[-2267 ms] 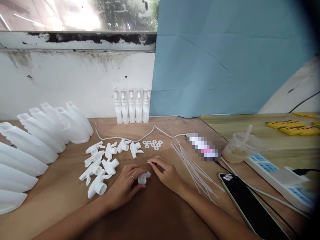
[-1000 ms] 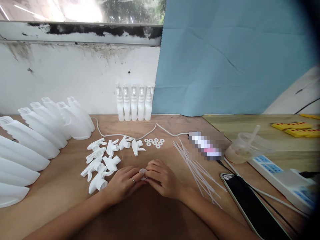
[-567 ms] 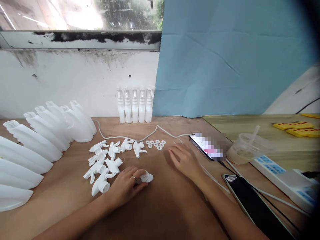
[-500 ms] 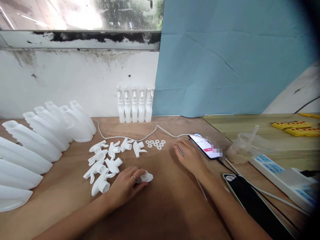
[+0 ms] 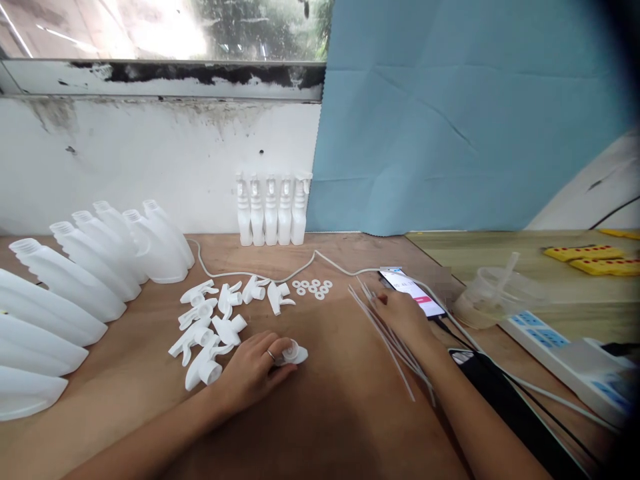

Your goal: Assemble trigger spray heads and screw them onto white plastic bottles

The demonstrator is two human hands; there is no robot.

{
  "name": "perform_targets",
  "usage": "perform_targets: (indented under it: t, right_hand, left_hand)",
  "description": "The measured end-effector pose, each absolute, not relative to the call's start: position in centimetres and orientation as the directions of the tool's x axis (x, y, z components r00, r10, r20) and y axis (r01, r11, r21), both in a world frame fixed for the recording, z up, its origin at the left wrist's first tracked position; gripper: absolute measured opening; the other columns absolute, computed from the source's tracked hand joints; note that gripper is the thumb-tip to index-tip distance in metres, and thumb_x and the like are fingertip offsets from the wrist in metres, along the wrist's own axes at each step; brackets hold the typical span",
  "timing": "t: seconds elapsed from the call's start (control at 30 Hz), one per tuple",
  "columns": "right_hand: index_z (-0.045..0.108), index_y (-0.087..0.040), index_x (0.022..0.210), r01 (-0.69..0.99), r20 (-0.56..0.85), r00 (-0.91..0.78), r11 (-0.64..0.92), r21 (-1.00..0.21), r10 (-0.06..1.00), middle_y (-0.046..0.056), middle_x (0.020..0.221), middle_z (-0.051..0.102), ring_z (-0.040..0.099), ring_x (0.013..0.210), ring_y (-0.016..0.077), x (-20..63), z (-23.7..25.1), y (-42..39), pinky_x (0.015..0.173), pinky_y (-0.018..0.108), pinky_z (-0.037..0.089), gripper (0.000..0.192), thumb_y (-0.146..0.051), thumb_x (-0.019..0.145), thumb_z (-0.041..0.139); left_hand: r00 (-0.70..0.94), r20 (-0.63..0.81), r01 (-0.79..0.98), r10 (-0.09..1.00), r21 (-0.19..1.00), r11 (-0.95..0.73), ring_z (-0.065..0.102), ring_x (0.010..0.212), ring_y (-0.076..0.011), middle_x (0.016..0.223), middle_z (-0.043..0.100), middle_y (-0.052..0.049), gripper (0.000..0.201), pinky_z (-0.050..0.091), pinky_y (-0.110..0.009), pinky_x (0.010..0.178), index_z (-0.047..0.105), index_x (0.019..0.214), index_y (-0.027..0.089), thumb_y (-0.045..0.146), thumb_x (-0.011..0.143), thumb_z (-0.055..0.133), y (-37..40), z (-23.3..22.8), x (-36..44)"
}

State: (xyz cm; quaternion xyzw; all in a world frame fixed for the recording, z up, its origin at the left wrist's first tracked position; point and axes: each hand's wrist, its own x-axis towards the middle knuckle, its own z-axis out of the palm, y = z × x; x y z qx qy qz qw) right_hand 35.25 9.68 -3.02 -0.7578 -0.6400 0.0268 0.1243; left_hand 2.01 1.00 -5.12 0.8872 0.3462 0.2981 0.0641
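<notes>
At a brown wooden table (image 5: pixel 325 400), a person works through a spread of white plastic sprayer parts. The left hand (image 5: pixel 253 373) rests on the table with its fingers curled around a white plastic trigger sprayer head (image 5: pixel 293 353), gripping it between thumb and forefinger just right of a loose pile of white trigger sprayer heads (image 5: pixel 215 320). The right hand (image 5: pixel 403 320) lies well apart from it, palm down with fingers loosely spread, on a fan of thin translucent plastic dip tubes (image 5: pixel 387 337); whether a tube is already pinched under the fingers cannot be told. Beyond the hands lies a small cluster of white ring washers (image 5: pixel 313 288), and a lit smartphone (image 5: pixel 413 292) sits just beside the right hand's fingertips. White plastic bottles lying on their sides (image 5: pixel 75 280) fill the left of the table, while a row of five assembled white spray bottles (image 5: pixel 273 210) stands against the wall. The step in hand appears to be fetching a tube for the held sprayer head. The next move, by this reading, calls for singling out one tube from the overlapping fan, carrying it across to the left hand, and lining its end up with the small socket in the head, a fine fit that needs the head held steady.
</notes>
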Motion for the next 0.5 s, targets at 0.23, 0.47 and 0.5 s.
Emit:
perform_targets:
  t: [0.23, 0.47, 0.5]
  right_hand:
    - [0.064, -0.019, 0.103, 0.664, 0.325, 0.234, 0.093, -0.741, 0.916, 0.001, 0.063, 0.061, 0.058, 0.06, 0.0193, 35.2, -2.1, 9.5, 0.058, 0.03, 0.04, 0.027, -0.03, 0.08, 0.055]
    - [0.068, -0.027, 0.093, -0.216, 0.19, 0.027, 0.191, -0.957, 0.981, 0.003, 0.083, 0.063, 0.055, 0.066, 0.0163, 32.9, 0.2, 8.5, 0.051, 0.029, 0.042, 0.022, -0.035, 0.072, 0.069]
    - [0.069, -0.027, 0.093, -0.243, 0.188, 0.016, 0.186, -0.952, 0.982, 0.003, 0.085, 0.063, 0.056, 0.069, 0.0165, 32.2, 0.2, 8.2, 0.052, 0.03, 0.044, 0.022, -0.034, 0.072, 0.07]
  left_hand:
    - [0.554, 0.409, 0.586, 0.725, 0.427, -0.689, 0.056, 0.079, -0.0159, 0.091, 0.058, -0.003, 0.024, 0.045, -0.028, 0.071, 0.044, 0.112, 0.022, 0.031, 0.091, 0.053, 0.7, -5.3, 2.0]
    - [0.452, 0.268, 0.52, 0.851, 0.696, -0.495, 0.06, 0.092, -0.0164, 0.104, 0.061, -0.001, 0.037, 0.047, -0.027, 0.08, 0.048, 0.116, 0.025, 0.03, 0.083, 0.064, 0.6, -5.1, 2.7]
    - [0.454, 0.254, 0.514, 0.854, 0.708, -0.484, 0.059, 0.091, -0.0161, 0.103, 0.061, -0.001, 0.034, 0.047, -0.027, 0.079, 0.05, 0.114, 0.025, 0.03, 0.083, 0.064, 0.6, -5.0, 2.8]
